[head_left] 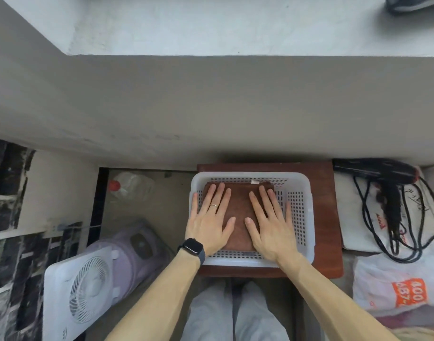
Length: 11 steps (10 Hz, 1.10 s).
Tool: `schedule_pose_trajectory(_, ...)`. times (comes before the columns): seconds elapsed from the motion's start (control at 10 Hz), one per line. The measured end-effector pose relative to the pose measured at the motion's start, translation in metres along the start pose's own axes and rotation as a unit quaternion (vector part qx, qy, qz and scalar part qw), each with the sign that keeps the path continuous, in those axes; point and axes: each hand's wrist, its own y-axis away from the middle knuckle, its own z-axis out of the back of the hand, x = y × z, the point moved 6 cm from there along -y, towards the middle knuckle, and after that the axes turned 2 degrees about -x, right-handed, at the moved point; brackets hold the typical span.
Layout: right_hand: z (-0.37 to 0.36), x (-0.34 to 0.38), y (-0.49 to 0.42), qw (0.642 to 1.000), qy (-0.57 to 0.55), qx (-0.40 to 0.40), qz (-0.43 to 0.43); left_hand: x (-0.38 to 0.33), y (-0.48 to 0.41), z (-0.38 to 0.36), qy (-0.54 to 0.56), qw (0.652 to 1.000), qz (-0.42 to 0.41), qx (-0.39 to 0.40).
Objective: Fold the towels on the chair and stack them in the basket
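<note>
Our left hand (211,225) and right hand (270,225) flat, fingers straight, we press the folded brown towel (239,217), inside the white basket (307,193), on the chair (326,217)

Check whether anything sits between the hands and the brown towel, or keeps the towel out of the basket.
Nothing visible does. The left hand and the right hand both lie flat, directly on the folded brown towel, which already sits inside the white basket on the chair. What lies beneath the towel is hidden.

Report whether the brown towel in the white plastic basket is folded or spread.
Folded: brown towel, a compact rectangle under left hand and right hand.
</note>
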Motion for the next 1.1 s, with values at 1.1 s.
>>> schedule_pose_trajectory(1.1, 0.075, 0.042, 0.004, 0.986, 0.064, 0.154, -0.01, -0.023, 0.008, 0.057, -0.089, 0.992, -0.007, 0.085)
